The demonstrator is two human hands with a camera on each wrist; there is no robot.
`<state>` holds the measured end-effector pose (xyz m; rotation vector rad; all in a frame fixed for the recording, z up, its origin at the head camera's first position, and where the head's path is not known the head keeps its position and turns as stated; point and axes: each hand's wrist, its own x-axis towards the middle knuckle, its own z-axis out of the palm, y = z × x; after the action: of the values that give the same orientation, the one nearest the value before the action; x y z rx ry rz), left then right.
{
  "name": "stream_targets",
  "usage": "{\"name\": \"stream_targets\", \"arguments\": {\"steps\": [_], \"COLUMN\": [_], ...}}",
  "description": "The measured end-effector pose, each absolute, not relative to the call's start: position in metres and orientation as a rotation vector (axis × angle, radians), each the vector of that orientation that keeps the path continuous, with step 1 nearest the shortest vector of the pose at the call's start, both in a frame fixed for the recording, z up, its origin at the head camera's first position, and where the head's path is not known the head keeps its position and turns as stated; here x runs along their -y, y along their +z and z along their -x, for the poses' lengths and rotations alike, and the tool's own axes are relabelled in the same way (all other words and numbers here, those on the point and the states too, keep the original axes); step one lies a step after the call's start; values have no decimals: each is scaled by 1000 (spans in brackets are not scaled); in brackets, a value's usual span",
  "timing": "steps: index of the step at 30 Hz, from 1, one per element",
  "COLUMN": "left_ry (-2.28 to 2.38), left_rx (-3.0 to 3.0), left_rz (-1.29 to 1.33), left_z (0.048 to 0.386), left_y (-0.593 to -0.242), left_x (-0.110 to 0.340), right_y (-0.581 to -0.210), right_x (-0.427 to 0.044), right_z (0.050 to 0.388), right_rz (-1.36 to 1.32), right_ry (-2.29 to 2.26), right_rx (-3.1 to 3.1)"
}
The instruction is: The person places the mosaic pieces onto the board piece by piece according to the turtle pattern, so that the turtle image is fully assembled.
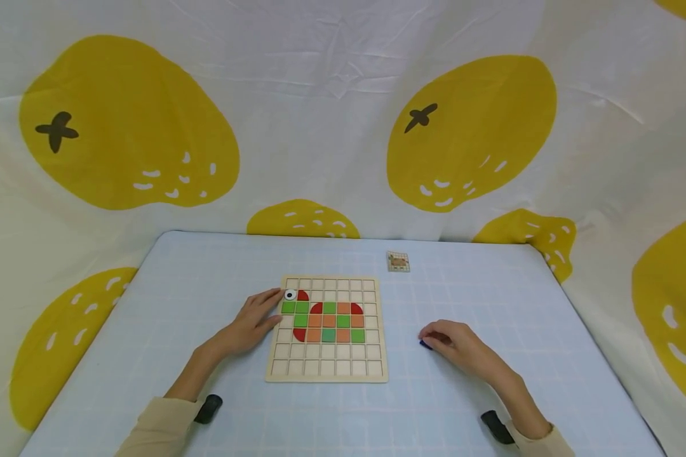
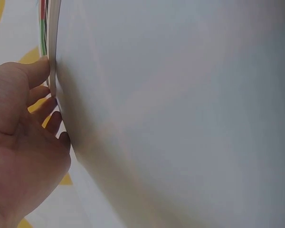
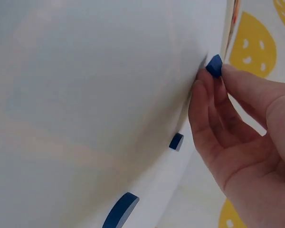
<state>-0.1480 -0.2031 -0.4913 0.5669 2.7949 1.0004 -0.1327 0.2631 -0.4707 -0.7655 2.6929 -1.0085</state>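
A wooden grid board (image 1: 327, 368) lies on the table, with red, green, orange and teal pieces and a round white eye piece (image 1: 289, 294) set in its cells. Along the board's left edge, my left hand (image 1: 247, 325) touches the frame with extended fingers and thumb; the left wrist view shows the same hand (image 2: 26, 123) against the edge. To the right of the board, my right hand (image 1: 460, 346) pinches a small dark blue piece (image 3: 214, 66) between thumb and fingers, close to the tabletop. Two more blue pieces, one small block (image 3: 176, 141) and one curved block (image 3: 120, 211), show in the right wrist view.
A small picture card (image 1: 398, 261) lies behind the board to the right. The table's pale blue checked cloth (image 1: 223, 266) reaches back to a white curtain (image 1: 314, 114) printed with yellow fruit. Black straps (image 1: 208, 409) sit at both wrists.
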Motion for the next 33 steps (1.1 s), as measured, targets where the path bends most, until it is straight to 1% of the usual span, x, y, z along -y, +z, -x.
{"name": "stream_targets", "arguments": {"steps": [8,17,33], "left_ry": [1018,1013,1011], "left_rx": [-2807,-2781,-2797], "left_rz": [-597,-547,-562], "left_z": [147,148,148], "left_y": [-491,-490,-494], "left_x": [203,203,202], "right_y": [-468,-465,-464], "right_x": [-249,-231,-200], "right_z": [141,149,163], "right_rz": [846,874,967], "right_ry": [-1063,-1090,-1139], "right_rx": [-2695,-2668,-2605]}}
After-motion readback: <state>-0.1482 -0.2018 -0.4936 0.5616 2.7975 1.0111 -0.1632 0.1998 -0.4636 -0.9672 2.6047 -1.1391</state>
